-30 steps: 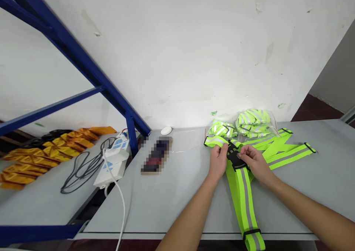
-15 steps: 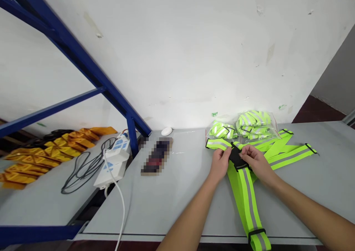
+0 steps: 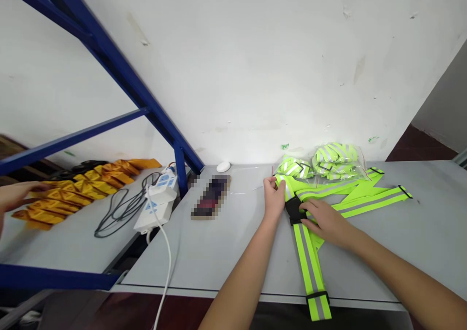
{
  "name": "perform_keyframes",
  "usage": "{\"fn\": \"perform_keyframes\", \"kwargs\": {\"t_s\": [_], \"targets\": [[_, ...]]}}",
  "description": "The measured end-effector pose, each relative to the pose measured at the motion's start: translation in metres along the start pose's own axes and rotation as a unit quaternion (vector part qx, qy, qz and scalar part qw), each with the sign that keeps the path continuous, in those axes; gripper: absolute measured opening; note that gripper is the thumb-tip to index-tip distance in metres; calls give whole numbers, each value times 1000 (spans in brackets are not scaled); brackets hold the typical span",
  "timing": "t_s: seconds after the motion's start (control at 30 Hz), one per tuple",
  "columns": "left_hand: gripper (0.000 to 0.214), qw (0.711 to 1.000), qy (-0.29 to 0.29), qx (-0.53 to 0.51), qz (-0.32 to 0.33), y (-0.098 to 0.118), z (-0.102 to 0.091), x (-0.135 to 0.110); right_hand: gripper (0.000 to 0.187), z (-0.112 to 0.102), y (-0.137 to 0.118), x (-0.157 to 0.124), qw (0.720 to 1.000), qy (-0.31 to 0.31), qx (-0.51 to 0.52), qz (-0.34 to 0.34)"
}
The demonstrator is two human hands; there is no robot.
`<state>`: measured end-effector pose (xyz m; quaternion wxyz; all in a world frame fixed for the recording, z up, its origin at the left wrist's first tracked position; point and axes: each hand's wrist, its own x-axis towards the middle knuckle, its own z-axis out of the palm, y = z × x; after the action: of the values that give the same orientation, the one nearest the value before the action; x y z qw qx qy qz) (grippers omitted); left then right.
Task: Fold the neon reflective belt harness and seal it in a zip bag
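Note:
A neon-yellow reflective vest (image 3: 306, 257) made of elastic straps with grey stripes lies spread on the grey table. Its straps meet at a black centre patch (image 3: 293, 209). My left hand (image 3: 274, 198) is closed on the short strap at the patch's upper left, thumb and fingers pinching it. At the patch's right edge, my right hand (image 3: 324, 220) holds the vest with bent fingers; the fingertips are partly hidden. One strap with a black slider (image 3: 317, 297) hangs over the front edge, and two others stretch out to the right.
Clear bags of folded reflective straps (image 3: 335, 159) lie against the wall. Leftward are a blurred-out flat object (image 3: 211, 198), a white disc (image 3: 223, 166), power strips (image 3: 156, 206) with cables and a blue frame (image 3: 146, 101). Another person's hand (image 3: 16, 194) reaches to yellow packets (image 3: 73, 193).
My left hand has moved from the black patch to the short strap, drawing it up and left. The patch has shifted left. Another person's hand has appeared at the far left.

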<state>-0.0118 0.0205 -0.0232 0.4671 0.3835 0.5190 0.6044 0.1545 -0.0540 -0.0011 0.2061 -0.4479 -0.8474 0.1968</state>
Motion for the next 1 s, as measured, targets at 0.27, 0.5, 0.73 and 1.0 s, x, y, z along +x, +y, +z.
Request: {"fn": "perform_keyframes", "kwargs": {"t_s": [0.27,0.5,0.73,1.0], "targets": [[32,996,-58,20,57,-3,0,-5,34,-20,-11,-5,990,14,-124,-74],[46,997,-55,-59,-3,-2,4,-4,65,-17,-32,-55,964,-101,-160,-187],[43,993,-41,-103,-49,-8,7,4,36,4,-37,-64,906,-82,-270,-314],[45,979,-165,-108,55,30,-1,-17,19,-7,-54,-43,879,-124,-321,-330]]}}
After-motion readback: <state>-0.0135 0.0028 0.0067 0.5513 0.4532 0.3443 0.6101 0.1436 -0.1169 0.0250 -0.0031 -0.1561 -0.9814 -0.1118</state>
